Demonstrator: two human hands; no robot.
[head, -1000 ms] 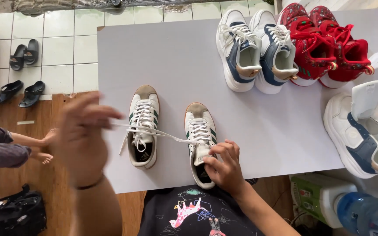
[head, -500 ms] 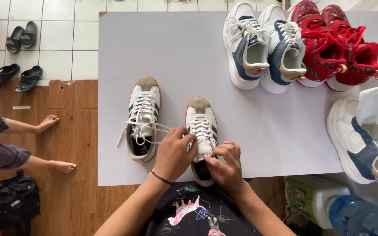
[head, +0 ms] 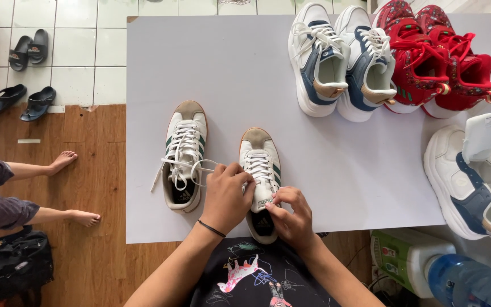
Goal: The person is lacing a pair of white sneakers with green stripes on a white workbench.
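Note:
Two white sneakers with green stripes and tan toes stand on a white table [head: 228,74]. The right sneaker [head: 261,165] is under both hands near the table's front edge. My left hand [head: 227,198] pinches its white lace at the left side of the tongue. At the tongue's right side, my right hand [head: 292,216] grips the other lace end. The left sneaker [head: 184,153] stands apart to the left, its loose white lace trailing toward my left hand.
A white and blue pair [head: 342,62] and a red pair [head: 436,62] stand at the table's far right, with another white and blue pair [head: 473,176] at the right edge. Black sandals [head: 21,74] lie on the tiled floor. Another person's bare feet [head: 69,187] rest at left.
My left hand came down from the raised left position, where it pulled a lace taut, to the right sneaker's tongue. My right hand stayed on that sneaker.

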